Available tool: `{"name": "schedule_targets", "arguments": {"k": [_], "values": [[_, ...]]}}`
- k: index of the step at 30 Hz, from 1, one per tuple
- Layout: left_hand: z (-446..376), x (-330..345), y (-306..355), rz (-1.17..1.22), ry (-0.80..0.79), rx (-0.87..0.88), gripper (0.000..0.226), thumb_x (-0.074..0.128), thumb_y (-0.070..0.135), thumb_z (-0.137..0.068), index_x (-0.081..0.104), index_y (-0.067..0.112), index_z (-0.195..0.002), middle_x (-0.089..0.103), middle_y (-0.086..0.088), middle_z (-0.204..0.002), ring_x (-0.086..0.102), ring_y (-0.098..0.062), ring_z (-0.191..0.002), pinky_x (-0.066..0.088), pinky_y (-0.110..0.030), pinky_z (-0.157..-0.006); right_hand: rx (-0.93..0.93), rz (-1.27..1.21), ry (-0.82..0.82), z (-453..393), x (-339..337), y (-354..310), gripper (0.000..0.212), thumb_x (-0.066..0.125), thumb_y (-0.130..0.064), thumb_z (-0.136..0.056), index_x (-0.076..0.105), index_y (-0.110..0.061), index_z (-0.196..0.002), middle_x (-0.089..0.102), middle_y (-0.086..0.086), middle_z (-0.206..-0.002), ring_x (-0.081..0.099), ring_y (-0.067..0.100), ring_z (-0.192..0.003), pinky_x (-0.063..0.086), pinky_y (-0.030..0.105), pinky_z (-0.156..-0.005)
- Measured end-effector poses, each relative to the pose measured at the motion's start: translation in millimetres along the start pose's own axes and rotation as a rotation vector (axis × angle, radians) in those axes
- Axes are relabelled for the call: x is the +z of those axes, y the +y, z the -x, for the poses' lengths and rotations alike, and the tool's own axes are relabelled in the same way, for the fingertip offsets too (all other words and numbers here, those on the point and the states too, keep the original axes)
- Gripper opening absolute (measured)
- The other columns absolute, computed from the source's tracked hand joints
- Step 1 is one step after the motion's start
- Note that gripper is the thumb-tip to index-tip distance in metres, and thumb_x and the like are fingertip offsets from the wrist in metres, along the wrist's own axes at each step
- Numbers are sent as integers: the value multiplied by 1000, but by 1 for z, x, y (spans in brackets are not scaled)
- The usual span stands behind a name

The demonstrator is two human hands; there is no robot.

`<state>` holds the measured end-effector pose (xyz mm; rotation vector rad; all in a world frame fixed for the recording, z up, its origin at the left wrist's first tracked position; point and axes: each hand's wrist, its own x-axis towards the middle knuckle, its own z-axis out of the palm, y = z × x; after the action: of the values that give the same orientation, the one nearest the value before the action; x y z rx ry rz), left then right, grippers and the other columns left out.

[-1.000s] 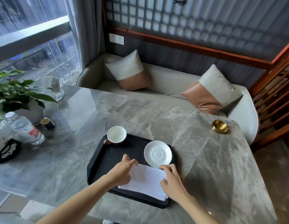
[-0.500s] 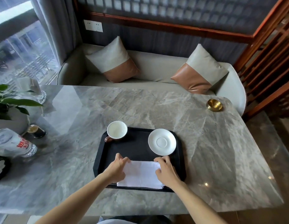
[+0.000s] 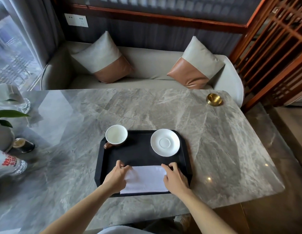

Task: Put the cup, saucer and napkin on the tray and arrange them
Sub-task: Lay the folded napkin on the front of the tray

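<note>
A black tray (image 3: 140, 154) lies on the marble table in front of me. A white cup (image 3: 116, 136) with a brown handle stands at its far left corner. An empty white saucer (image 3: 165, 142) sits at the far right. A white folded napkin (image 3: 145, 179) lies flat along the near edge. My left hand (image 3: 116, 177) presses on the napkin's left side, and my right hand (image 3: 175, 179) rests on its right side. Both hands have fingers curled onto the paper.
A small brass dish (image 3: 214, 99) sits at the table's far right corner. At the left edge are a water bottle (image 3: 9, 164), a small dark can (image 3: 23, 145), a glass (image 3: 23, 103) and a potted plant (image 3: 2, 130). A sofa with two cushions stands behind the table.
My view has swung right and down, so the tray looks squarer to me. The napkin has been squared up with the tray's near edge. Both hands stay on its sides.
</note>
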<state>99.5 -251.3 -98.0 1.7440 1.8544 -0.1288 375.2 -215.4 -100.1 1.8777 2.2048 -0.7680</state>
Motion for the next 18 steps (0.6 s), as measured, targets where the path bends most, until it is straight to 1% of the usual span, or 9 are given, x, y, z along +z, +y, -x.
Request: {"name": "schedule_targets", "arguments": {"k": [2,3,6,8,14,18], "values": [[0,1,-3,2,15,21,63,50,1,-81,49,35,-135,36,-1,-128,57,-24,-105,56,-38,-63,2,17,2,1,1,1,52,47,-29,-98,36,-35,-148,35,-3,-138,55,21,-116,55,41,-84],[0,1,-5,8,23,30,63,51,2,-82,49,35,-136,37,-1,-128,57,-23,-107,57,-38,-67,3,18,3,0,1,1,52,48,-29,-98,36,-35,-148,35,-3,-138,54,21,-117,55,41,-85],[0,3,-8,27,27,44,63,54,5,-85,47,31,-142,40,-4,-132,57,-24,-113,56,-36,-85,9,21,7,-1,3,1,51,48,-29,-97,36,-34,-147,37,-3,-136,54,21,-115,54,42,-87],[0,4,-10,33,33,47,63,54,6,-87,46,30,-144,40,-5,-134,57,-25,-116,54,-34,-91,5,34,16,0,4,1,51,48,-29,-97,37,-35,-146,38,-3,-136,54,22,-114,54,41,-87],[2,6,-14,11,35,74,67,54,9,-85,42,30,-147,40,-4,-136,55,-25,-118,54,-35,-93,-1,48,21,-1,5,2,53,49,-30,-97,36,-35,-148,37,-3,-136,54,22,-112,55,41,-85],[3,11,-19,-6,38,105,68,55,12,-86,37,21,-151,38,-5,-140,51,-26,-122,52,-34,-95,0,53,4,-2,5,1,56,48,-30,-98,33,-31,-151,35,-2,-138,53,21,-115,55,39,-88]]}}
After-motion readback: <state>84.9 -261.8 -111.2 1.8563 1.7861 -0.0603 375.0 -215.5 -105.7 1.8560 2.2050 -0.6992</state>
